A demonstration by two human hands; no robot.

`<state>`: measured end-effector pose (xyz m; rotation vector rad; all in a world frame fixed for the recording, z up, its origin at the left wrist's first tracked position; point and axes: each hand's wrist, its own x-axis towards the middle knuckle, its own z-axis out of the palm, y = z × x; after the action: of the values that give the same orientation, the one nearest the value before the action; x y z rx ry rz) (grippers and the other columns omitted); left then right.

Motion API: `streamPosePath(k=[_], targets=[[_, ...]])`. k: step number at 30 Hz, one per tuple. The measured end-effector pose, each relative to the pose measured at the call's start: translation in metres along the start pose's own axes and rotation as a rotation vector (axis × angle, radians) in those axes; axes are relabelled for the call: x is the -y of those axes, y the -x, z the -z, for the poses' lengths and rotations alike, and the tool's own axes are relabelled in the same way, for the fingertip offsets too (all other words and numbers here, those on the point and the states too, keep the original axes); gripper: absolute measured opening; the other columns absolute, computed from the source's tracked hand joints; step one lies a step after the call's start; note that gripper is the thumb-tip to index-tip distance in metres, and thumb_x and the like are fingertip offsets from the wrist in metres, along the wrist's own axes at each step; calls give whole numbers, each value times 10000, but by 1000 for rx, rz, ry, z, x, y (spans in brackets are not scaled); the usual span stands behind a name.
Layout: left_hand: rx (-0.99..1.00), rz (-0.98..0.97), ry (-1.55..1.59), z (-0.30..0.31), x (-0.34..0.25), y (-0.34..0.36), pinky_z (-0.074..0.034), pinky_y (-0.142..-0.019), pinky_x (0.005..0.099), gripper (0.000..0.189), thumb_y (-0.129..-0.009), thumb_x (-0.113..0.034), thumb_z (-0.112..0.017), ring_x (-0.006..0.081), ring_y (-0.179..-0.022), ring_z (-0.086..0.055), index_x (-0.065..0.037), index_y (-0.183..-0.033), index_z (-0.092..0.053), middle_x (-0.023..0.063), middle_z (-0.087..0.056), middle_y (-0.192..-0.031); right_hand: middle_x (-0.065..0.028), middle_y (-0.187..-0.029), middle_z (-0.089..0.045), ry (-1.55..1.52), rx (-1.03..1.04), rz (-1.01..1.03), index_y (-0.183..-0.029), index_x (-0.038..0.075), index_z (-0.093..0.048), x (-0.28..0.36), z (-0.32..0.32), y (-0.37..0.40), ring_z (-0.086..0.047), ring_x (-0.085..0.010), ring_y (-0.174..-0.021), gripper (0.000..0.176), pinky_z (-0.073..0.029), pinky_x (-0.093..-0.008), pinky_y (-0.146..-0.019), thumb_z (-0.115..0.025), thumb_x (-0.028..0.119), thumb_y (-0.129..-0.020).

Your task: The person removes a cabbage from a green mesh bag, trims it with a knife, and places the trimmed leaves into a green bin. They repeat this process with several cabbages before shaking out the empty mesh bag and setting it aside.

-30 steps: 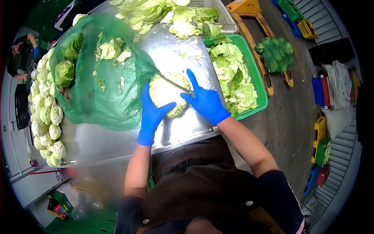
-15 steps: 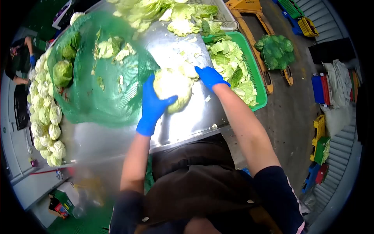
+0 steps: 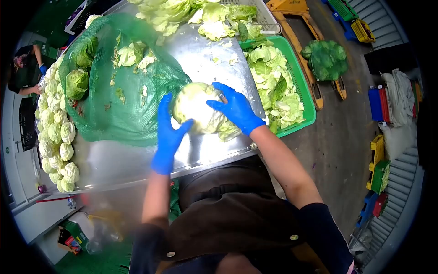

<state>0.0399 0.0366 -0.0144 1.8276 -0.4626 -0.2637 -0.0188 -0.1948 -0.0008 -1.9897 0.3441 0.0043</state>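
A large pale green cabbage (image 3: 197, 109) is between my two gloved hands above the metal table, near its front edge. My left hand (image 3: 169, 137), in a blue glove, cups its left side, with the thumb apart from the fingers. On the right side, my right hand (image 3: 238, 110) rests its fingers and thumb on the cabbage. A green leaf (image 3: 229, 131) sticks out at the lower right of the head, below my right hand. Left of the cabbage a green mesh sack (image 3: 132, 100) lies spread, with leaf scraps and another cabbage (image 3: 76, 84) on it.
Trimmed cabbages (image 3: 54, 132) are piled along the table's left edge. A green crate (image 3: 311, 107) of leaves stands at right, near a yellow pallet jack (image 3: 292, 32) and a filled net sack (image 3: 326, 59). Loose leaves (image 3: 216, 27) lie at the back. Another person (image 3: 27, 68) stands at far left.
My right hand has moved from the loose leaf at the cabbage's upper right onto the cabbage itself. The cabbage has turned, and a leaf now shows at its lower right.
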Motion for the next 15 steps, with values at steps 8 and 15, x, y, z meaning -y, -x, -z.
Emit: streamPosePath(k=[8,15], targets=[[-51,-3,-449,-54,-37,-30,-290,-1123,490,1252,-566,-365,-907,481,-1361,-254,20,-1488,-151,325,-156,-1498,-210,-884,-676,500,-42,46,-1474,57,-316,19,19,7,-668,-356,-691,772,-537,-419,-613,-562,524,-910],[-57,115,-532,-58,-30,-49,-291,-1118,504,1206,-590,-364,-888,485,-1371,-247,50,-1466,-170,336,-191,-1490,-199,-841,-690,523,34,11,-1395,70,-422,2,10,-31,-672,-386,-756,637,-540,-456,-683,-482,520,-949]])
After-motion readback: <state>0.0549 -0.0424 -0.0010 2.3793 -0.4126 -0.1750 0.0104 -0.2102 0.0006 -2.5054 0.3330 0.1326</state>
